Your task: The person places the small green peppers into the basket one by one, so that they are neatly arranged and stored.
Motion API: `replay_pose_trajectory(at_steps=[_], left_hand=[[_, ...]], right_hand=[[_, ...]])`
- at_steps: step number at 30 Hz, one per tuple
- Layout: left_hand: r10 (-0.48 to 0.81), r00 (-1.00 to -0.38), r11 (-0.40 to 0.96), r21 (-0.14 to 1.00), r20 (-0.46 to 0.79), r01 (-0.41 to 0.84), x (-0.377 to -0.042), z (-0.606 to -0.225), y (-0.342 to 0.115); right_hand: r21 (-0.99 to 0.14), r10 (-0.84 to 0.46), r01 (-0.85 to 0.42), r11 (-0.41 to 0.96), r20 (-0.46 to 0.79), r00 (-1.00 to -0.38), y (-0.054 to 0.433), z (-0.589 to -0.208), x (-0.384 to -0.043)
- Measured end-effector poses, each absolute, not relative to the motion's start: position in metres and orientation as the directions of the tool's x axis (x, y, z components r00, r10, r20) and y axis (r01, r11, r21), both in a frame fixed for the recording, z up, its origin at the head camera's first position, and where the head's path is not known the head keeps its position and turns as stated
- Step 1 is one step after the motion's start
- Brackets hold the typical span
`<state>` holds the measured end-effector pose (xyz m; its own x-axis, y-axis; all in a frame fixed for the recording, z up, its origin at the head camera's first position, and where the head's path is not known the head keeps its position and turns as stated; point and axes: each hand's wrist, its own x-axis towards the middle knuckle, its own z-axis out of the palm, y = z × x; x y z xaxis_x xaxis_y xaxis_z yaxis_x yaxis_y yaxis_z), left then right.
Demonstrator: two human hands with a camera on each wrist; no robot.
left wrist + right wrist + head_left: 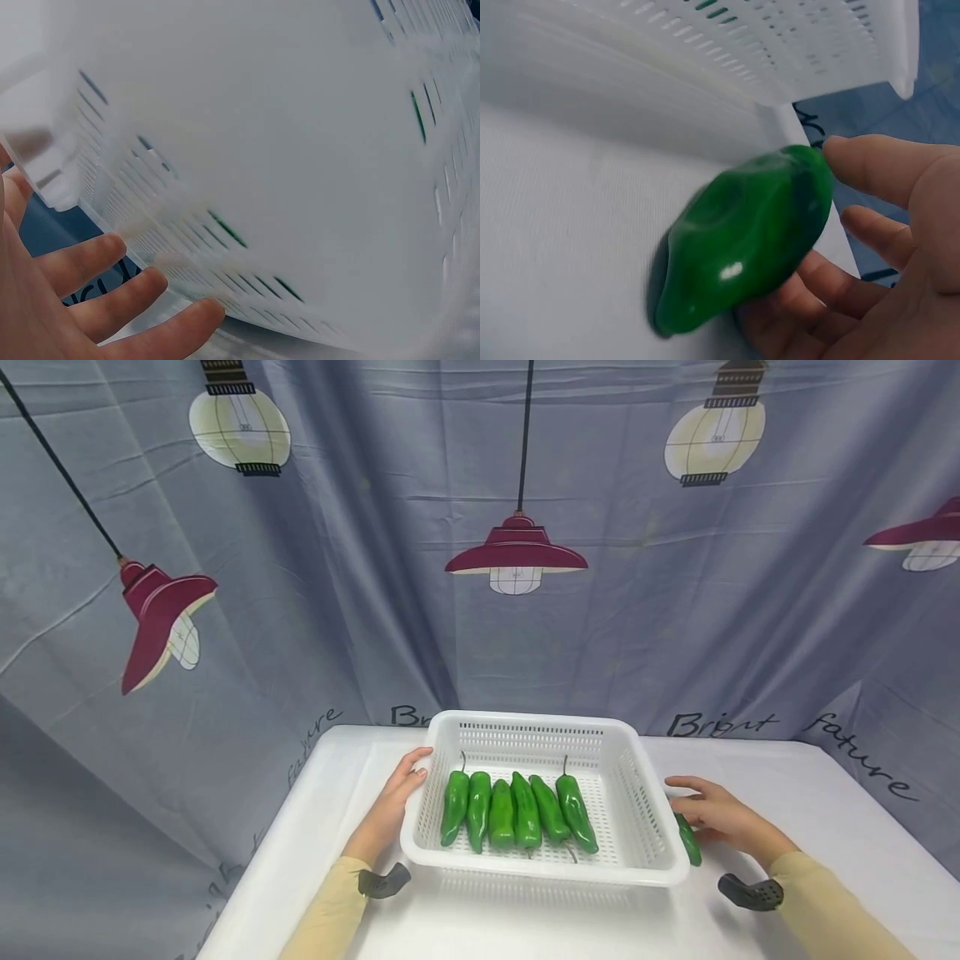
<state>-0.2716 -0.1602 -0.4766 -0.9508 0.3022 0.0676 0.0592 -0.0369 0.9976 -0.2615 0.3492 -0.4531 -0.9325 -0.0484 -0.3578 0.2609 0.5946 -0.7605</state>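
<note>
A white plastic basket [652, 814] stands on the table with several green peppers [525, 810] lying side by side in it. My left hand [395, 797] is at the basket's left side, close by the rim. In the left wrist view its spread, fairly straight fingers [142, 300] lie along the slotted wall. Just outside the basket's right wall, another green pepper [746, 236] lies on the white tabletop. My right hand [716, 814] holds this pepper, thumb at one end and fingers around its side. In the head view the hand hides the pepper's far part.
The white table [772, 768] runs out on both sides of the basket and in front of it. A grey-blue curtain [375, 610] printed with lamps hangs behind the table's back edge. Dark wrist devices [750, 893] sit at both sleeves.
</note>
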Motion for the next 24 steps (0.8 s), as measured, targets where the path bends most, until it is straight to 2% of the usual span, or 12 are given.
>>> replay_pose_trajectory(at_steps=[13,24], left_hand=[[0.316,-0.945,-0.049,0.996,0.086,0.074,-0.272,-0.475,-0.16],[0.298,-0.951,-0.059,0.996,0.077,0.063,-0.27,-0.475,-0.159]], right_hand=[[-0.685,-0.054,0.167,0.709,-0.289,-0.956,0.335,-0.45,-0.265],[-0.693,-0.032,0.191,0.695,-0.296,-0.955,0.334,-0.452,-0.265]])
